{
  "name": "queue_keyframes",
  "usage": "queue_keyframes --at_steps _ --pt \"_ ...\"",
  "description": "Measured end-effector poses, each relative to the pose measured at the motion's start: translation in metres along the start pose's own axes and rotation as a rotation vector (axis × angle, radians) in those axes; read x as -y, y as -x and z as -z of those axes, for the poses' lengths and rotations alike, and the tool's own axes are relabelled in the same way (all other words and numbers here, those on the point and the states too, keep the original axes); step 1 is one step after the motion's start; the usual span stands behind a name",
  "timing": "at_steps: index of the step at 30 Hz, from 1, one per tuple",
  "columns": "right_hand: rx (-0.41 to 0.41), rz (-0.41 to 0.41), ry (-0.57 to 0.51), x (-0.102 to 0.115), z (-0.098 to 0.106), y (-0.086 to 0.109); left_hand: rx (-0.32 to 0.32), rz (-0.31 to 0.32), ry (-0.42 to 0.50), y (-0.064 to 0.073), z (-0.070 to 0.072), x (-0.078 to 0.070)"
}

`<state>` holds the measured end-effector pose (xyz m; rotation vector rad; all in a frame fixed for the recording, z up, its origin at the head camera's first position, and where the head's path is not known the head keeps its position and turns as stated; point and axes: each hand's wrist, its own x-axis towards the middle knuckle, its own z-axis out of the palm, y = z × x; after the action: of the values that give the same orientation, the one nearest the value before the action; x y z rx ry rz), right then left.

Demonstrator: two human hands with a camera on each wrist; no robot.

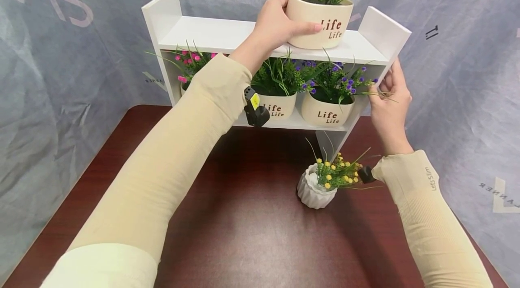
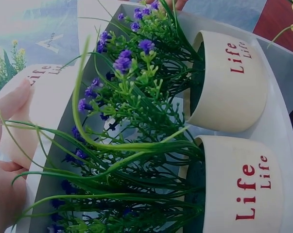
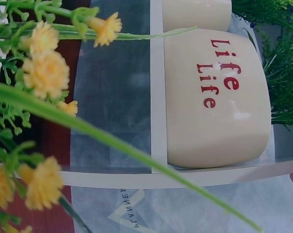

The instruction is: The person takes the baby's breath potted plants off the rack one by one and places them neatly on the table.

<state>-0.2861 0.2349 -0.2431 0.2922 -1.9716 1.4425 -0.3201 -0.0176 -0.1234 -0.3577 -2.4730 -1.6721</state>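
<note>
— Left hand (image 1: 273,26)?
— Up on the top board of the white shelf (image 1: 211,35), fingers (image 1: 306,27) and thumb wrapped round the side of the cream pot (image 1: 318,19).
— Look of that pot?
— Rounded, cream-coloured, matte, wider at the rim than at the base. "Life" printed twice in dark red on the front, the upper word partly covered by a fingertip. Bushy green foliage rising out of it, cut off by the top edge of the head view. Resting flat on the top board, toward the right end.
— Right hand (image 1: 391,103)?
— Against the right side panel of the shelf, beside the lower board. Fingers bent against the panel's edge, thin green blades crossing in front; grip round it or mere touch, impossible to tell.
— Lower board?
— Three more cream pots in a row. Purple-flowered pot (image 1: 328,111) at the right end, just beside the right hand; a green one (image 1: 278,105) in the middle; a pink-flowered one (image 1: 188,71) at the left, mostly hidden behind the left sleeve. Same red lettering on the two visible fronts.
— On the counter (image 1: 243,225)?
— A ribbed white vase (image 1: 312,191) with small yellow flowers, just in front of the shelf's right foot, near the right wrist.
</note>
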Motion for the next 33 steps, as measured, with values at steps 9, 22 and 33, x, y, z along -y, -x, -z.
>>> queue_keyframes --at_steps 9,22,33 --pt "0.004 -0.002 0.056 -0.007 0.001 -0.002 -0.028 -0.005 0.032 0.003 0.006 0.001" --pt "0.014 -0.012 0.083 0.011 0.000 0.006 -0.014 -0.123 0.221 0.027 0.030 0.001" --pt "0.010 -0.010 0.118 -0.001 0.001 0.002 -0.002 -0.179 0.292 0.050 0.037 -0.001"
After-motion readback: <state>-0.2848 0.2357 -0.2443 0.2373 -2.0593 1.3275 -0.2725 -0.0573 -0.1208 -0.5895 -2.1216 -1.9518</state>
